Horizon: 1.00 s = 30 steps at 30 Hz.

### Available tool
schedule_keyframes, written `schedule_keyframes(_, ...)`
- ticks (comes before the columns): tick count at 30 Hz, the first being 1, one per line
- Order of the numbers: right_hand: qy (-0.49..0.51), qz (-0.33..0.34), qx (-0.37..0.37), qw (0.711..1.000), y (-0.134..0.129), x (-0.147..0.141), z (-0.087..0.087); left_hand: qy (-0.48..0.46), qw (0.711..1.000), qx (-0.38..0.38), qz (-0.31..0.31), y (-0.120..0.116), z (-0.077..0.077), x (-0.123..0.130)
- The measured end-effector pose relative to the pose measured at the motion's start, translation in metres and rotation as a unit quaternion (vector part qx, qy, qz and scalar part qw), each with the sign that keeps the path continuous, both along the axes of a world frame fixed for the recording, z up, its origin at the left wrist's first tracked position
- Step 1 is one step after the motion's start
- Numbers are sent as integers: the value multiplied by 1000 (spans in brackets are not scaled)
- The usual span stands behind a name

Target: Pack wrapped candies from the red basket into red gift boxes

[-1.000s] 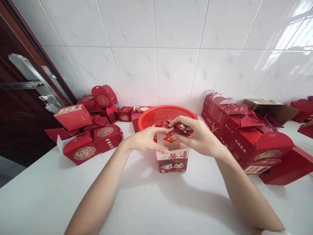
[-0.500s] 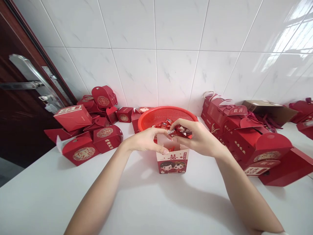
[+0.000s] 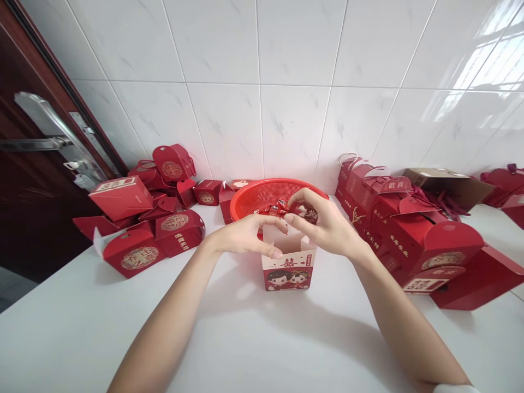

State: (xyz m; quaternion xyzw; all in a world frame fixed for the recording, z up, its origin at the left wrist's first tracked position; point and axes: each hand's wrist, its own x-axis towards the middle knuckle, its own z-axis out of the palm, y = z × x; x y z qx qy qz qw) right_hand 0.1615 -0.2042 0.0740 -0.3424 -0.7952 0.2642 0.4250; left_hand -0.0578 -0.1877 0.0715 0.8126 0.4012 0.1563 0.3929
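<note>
A small red-and-white candy box (image 3: 288,275) with two cartoon figures stands upright, its top open, in the middle of the white table. My left hand (image 3: 245,236) curves around the box's upper left side, thumb at the front rim and fingers toward the back; it is closed on the box. Over the box's right and back edge, my right hand (image 3: 323,221) has its thumb and fingers apart, with nothing visible between them. Right behind the box is a red plastic basket (image 3: 249,199) with red-wrapped candies (image 3: 272,209) in it, partly covered by my hands.
Several red gift boxes (image 3: 141,256) are heaped on the left, beside a dark door (image 3: 33,180). More red boxes (image 3: 434,240) stand at the right, with an opened brown carton (image 3: 454,183) behind them. White wall tiles (image 3: 221,120) rise behind the table.
The small speckled wrapped piece between my right fingers is gone from them. My right hand has lifted slightly and its fingers have parted. My left hand and the box stay in place.
</note>
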Motion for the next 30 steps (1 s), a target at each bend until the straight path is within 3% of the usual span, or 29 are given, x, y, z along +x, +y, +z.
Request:
schedule_keyframes(4,66,37,-37,996,-1,0,2,13,1000,-6,7,2,-2,-1)
schedule_keyframes(9,11,94,3,996,1,-1,3,-5,1000,-8,-4,2,-2,0)
schedule_keyframes(12,-1,70,38,997,1,2,5,-8,999,-24,-20,0,-1,1)
schedule_keyframes(21,-20,0,77,997,-8,17,17,22,1000,-4,15,0,0,0)
schedule_keyframes(26,-41,-37,94,994,-11,27,21,22,997,65,-29,0,-2,2)
schedule_keyframes(30,-48,-49,75,995,-9,36,22,-20,989,145,25,0,-4,4)
